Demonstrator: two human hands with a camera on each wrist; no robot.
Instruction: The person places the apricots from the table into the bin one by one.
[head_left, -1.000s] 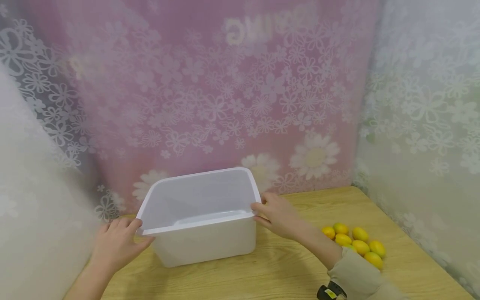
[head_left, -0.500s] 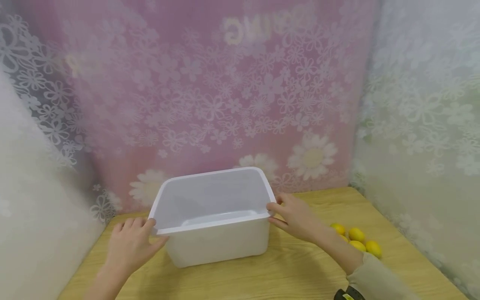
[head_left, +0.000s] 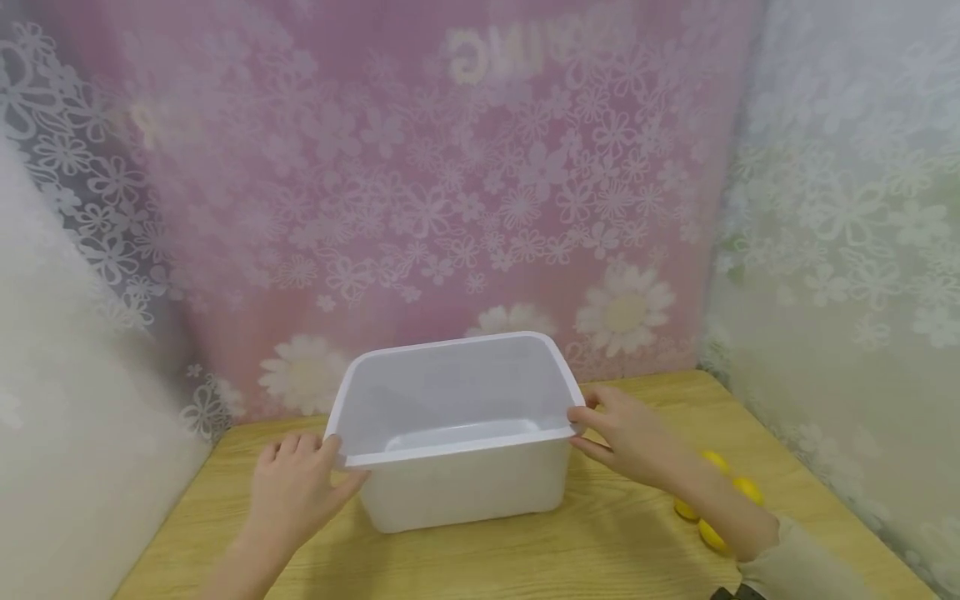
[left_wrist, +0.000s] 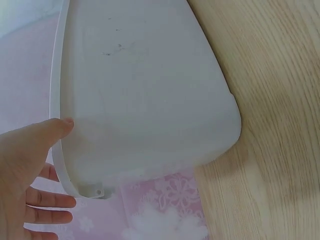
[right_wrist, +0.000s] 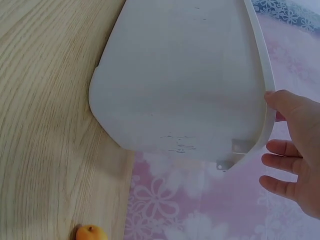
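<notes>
A white plastic bin (head_left: 465, 492), rectangular with a broad rim, stands on the wooden table; its inside shows no contents. My left hand (head_left: 296, 496) pinches the rim at the bin's near left corner. At the near right corner, the rim sits between the thumb and fingers of my right hand (head_left: 626, 437). In the left wrist view the thumb of the left hand (left_wrist: 25, 160) presses the outer face under the rim, fingers behind. The right wrist view has the right hand (right_wrist: 300, 140) gripping the rim likewise, above scuffs on the bin wall (right_wrist: 180, 90).
Several yellow fruits (head_left: 712, 533) lie on the table at the right, partly hidden behind the right forearm. One orange-yellow fruit (right_wrist: 91, 233) appears low in the right wrist view. A pink flowered curtain (head_left: 420, 208) hangs behind the table (head_left: 630, 550), with pale patterned sheets at both sides.
Both hands have moved the bin to the right across the table. The right forearm has come over the fruits and now covers more of them.
</notes>
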